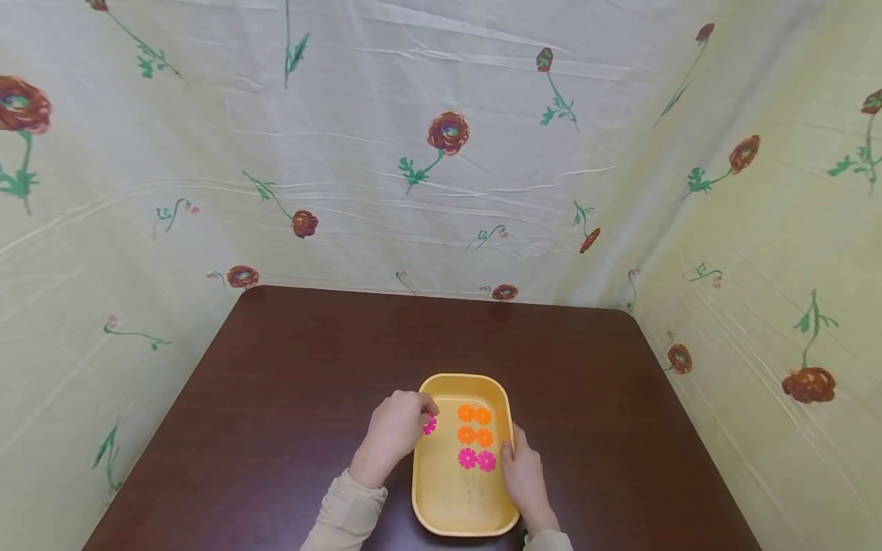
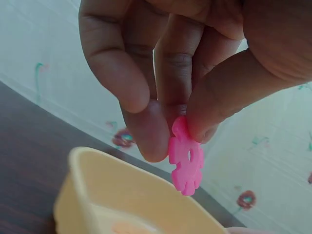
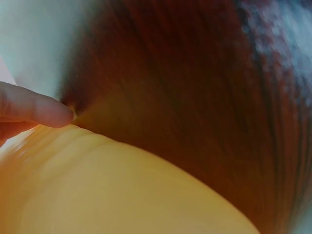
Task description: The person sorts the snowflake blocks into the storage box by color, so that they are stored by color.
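The left hand (image 1: 394, 433) pinches a pink flower-shaped plastic piece (image 2: 185, 162) between thumb and the tips of two fingers (image 2: 151, 131), holding it edge-down over the left rim of the yellow tray (image 1: 422, 478), which sits in the lower centre of the head view on the dark brown table (image 1: 289, 367). In the head view the piece (image 1: 429, 425) shows just right of the knuckles, above the tray's left side. It looks thin, flat and rigid, with lobed edges and a small hole near its middle; it is probably very light, so a gentle pinch is likely enough, and the smooth moulded plastic may slip if squeezed only on a single lobe. The grip sits on the upper lobes, which leaves most of the disc hanging free below the fingers. Taking it across both flat faces, as here, seems the surest hold, since the notches between lobes give the fingertips something to catch. Inside the tray lie four orange flower pieces (image 1: 475, 425) in two pairs and, just below them, two pink flower pieces (image 1: 477, 459) side by side, all flat on the floor of the tray. The right hand (image 1: 525, 482) rests against the tray's right wall with its thumb curled over the rim, steadying it; the right wrist view shows one fingertip (image 3: 44, 109) touching the yellow outer wall above the table.
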`<state>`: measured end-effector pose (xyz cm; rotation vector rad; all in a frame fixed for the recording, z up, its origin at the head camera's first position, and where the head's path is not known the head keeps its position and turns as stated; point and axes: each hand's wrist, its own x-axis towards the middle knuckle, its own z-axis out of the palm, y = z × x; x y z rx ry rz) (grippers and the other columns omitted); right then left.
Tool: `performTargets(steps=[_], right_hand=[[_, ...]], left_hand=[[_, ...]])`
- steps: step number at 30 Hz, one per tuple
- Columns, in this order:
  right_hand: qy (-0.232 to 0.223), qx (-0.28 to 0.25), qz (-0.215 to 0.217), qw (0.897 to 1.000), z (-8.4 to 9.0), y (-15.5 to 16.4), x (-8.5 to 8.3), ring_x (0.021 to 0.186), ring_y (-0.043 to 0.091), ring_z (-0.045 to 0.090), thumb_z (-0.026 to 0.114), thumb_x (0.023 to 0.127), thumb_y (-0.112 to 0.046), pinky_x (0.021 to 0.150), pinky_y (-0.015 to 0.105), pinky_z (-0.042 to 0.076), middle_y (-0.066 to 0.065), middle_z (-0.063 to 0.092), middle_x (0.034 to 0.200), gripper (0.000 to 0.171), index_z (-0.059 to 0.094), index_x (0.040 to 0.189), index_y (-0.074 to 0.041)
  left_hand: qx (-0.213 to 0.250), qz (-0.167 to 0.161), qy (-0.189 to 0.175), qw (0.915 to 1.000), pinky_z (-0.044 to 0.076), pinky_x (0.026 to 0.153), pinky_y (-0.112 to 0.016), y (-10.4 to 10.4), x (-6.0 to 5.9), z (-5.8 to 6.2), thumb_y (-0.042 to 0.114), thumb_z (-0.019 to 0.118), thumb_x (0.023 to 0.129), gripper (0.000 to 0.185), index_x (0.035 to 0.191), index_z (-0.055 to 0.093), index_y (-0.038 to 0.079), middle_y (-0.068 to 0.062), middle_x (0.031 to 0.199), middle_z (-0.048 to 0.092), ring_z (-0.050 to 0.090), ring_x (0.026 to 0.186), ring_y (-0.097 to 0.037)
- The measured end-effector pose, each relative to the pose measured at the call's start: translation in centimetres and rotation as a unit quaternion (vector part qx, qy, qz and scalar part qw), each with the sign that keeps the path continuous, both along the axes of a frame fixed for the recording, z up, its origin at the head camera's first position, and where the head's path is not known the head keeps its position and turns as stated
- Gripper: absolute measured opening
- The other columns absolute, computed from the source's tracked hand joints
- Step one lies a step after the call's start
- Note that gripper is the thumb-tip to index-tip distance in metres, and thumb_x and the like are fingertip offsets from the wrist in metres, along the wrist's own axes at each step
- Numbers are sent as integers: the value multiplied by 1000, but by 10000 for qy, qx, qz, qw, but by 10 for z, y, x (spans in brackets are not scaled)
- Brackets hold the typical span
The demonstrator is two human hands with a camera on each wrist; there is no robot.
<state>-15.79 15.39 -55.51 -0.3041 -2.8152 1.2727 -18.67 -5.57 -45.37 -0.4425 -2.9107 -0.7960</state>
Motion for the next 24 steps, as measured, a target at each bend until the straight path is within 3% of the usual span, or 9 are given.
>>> performTargets(steps=[14,24], right_hand=[[122,60,-38,9999,-1,-1,0,92,35,62,48,93,-14,78,50,47,25,60,108,42,41,131,1],[471,99,2,9988,0,1,1,84,36,62,48,92,-12,67,48,48,26,63,100,37,46,127,-1]], left_hand=[[-149,-919,-202,9955,45,57,-21,50,-5,-2,1,68,73,14,74,71,15,7,71,65,56,65,-8],[-384,-1097,-835,9897,38,47,-19,80,-5,-17,-3,64,67,19,69,69,16,9,66,59,49,56,-6]])
